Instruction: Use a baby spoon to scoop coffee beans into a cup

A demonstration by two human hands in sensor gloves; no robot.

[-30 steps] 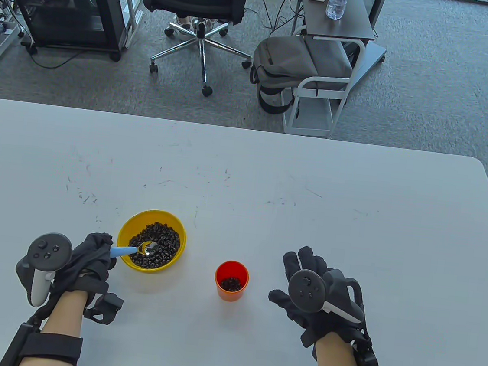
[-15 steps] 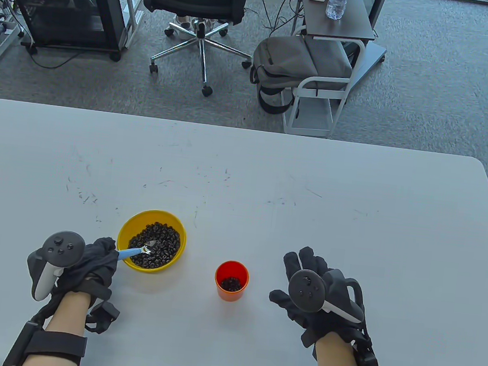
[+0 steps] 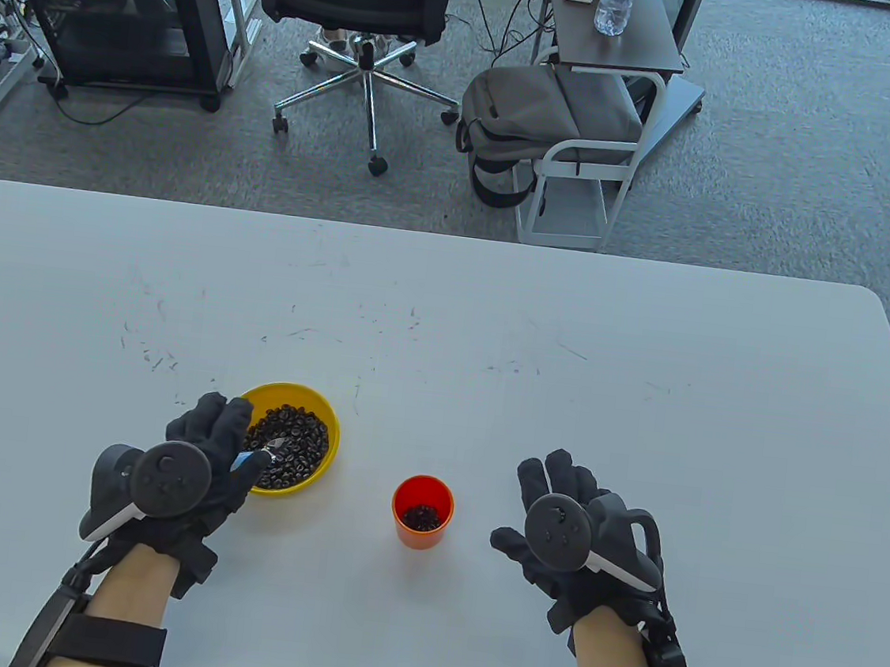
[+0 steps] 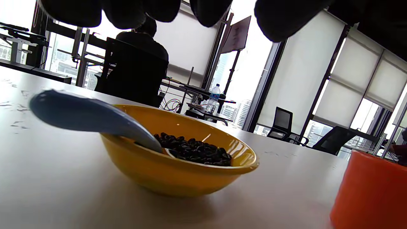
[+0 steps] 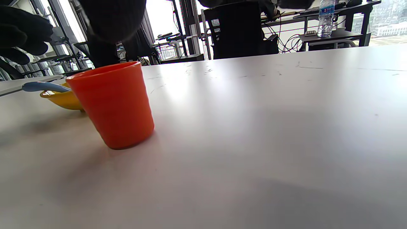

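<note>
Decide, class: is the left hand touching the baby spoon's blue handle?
Apart. The left wrist view shows the blue handle resting on the yellow bowl rim, with clear space between it and the left hand's fingers above.

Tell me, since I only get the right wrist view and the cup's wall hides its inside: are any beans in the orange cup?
Observer: Yes. The table view shows a dark layer of coffee beans at the bottom of the orange cup, well below its rim.
Operator: Is the left hand holding the spoon?
Observer: No. In the left wrist view the spoon leans on the rim of the yellow bowl, its tip in the beans, and the fingers of the left hand hang above it, apart.
Operator: And the right hand?
Observer: The right hand is palm down, fingers spread, to the right of the cup and not touching it.
</note>
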